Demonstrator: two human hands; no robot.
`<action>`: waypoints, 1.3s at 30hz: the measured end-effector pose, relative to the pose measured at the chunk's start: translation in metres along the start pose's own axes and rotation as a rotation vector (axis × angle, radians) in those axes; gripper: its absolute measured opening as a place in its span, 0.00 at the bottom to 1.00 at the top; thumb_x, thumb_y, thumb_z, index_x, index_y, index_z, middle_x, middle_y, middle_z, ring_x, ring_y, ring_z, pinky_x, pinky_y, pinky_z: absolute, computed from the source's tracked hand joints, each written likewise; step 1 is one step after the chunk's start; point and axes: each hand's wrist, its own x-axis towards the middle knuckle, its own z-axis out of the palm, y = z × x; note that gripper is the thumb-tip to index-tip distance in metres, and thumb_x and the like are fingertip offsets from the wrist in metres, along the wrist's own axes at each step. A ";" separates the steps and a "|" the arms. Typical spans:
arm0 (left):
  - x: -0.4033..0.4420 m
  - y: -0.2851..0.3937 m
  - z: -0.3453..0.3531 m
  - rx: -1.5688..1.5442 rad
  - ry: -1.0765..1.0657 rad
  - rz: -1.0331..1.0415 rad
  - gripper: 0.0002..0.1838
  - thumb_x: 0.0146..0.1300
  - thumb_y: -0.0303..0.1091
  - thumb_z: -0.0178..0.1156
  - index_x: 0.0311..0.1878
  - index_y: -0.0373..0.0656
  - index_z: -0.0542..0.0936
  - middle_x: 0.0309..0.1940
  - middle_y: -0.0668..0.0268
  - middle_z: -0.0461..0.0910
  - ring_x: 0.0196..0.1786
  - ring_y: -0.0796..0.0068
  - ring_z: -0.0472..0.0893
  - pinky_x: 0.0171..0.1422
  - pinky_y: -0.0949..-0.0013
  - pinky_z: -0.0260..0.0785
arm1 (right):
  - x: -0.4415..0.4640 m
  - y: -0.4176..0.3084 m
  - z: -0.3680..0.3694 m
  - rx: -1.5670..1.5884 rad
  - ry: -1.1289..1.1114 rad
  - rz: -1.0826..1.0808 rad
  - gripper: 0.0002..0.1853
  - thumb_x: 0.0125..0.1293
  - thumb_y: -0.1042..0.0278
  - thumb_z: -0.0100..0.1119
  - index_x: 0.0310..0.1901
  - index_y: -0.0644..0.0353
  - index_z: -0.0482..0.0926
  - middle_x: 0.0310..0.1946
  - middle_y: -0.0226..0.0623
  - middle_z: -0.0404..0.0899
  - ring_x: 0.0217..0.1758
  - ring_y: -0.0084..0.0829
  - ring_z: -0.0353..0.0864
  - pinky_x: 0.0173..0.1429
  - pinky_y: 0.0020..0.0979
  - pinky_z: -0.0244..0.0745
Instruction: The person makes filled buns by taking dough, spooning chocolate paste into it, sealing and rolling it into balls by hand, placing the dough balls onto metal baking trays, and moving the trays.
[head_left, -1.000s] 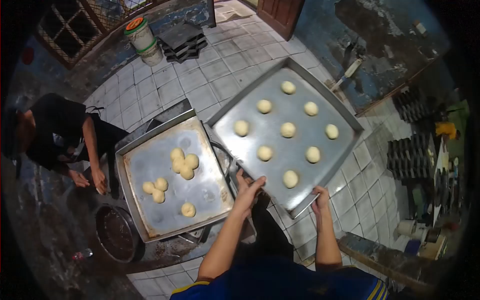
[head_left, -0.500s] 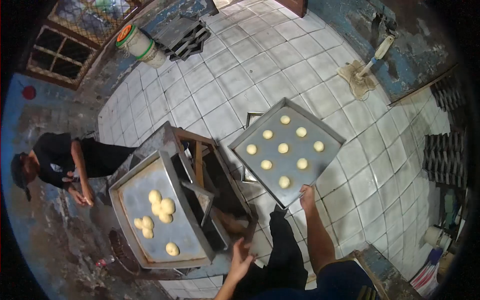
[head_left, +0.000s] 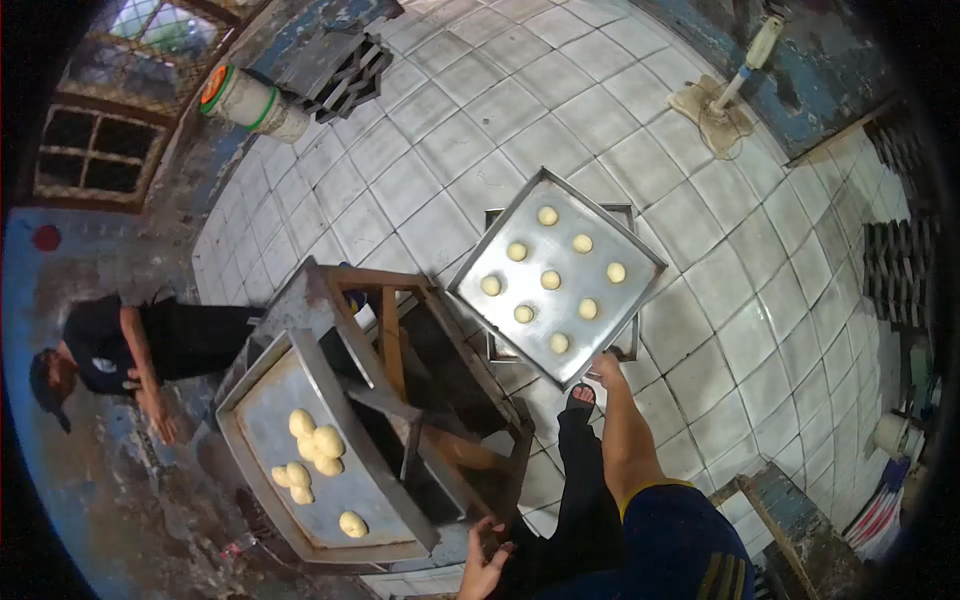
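My right hand grips a square metal tray by its near corner. Several small pale dough balls sit spaced out on it in rows. Under this tray, on the floor, another metal tray shows its rim; whether the two touch I cannot tell. My left hand is low in the view beside the table, fingers loosely bent and apart, with nothing in it. Near it, a larger tray rests on the table, holding clusters of dough balls and one apart from them.
A worn table with a wooden frame stands at left. Beyond it is another person in dark clothes. A lidded bucket and stacked metal trays are at the back. A mop leans right; more stacked trays stand far right.
The held tray has moved left and slightly up in the view, over the tray on the floor. My left hand has dropped lower. The view has shifted, and the other person's arms have moved.
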 end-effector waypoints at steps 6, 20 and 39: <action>-0.034 -0.034 -0.057 -0.015 -0.237 0.137 0.24 0.79 0.24 0.57 0.75 0.38 0.70 0.61 0.60 0.80 0.57 0.72 0.83 0.65 0.67 0.75 | -0.147 -0.064 0.062 -0.138 -0.232 -0.549 0.21 0.76 0.56 0.61 0.62 0.62 0.80 0.51 0.30 0.83 0.48 0.24 0.82 0.53 0.27 0.77; -0.097 -0.118 -0.362 0.028 -0.287 0.570 0.13 0.78 0.32 0.63 0.61 0.40 0.79 0.52 0.64 0.84 0.54 0.73 0.83 0.62 0.66 0.77 | -0.634 0.063 0.412 -1.639 -1.035 -1.612 0.23 0.67 0.66 0.62 0.64 0.57 0.81 0.59 0.41 0.84 0.60 0.42 0.85 0.62 0.39 0.83; -0.167 -0.093 -0.472 -0.554 0.401 0.914 0.28 0.88 0.50 0.43 0.40 0.35 0.80 0.29 0.61 0.81 0.33 0.71 0.78 0.40 0.60 0.70 | -0.849 0.243 0.465 -0.724 -0.874 -0.986 0.15 0.68 0.68 0.74 0.51 0.67 0.84 0.42 0.34 0.87 0.44 0.22 0.84 0.52 0.28 0.80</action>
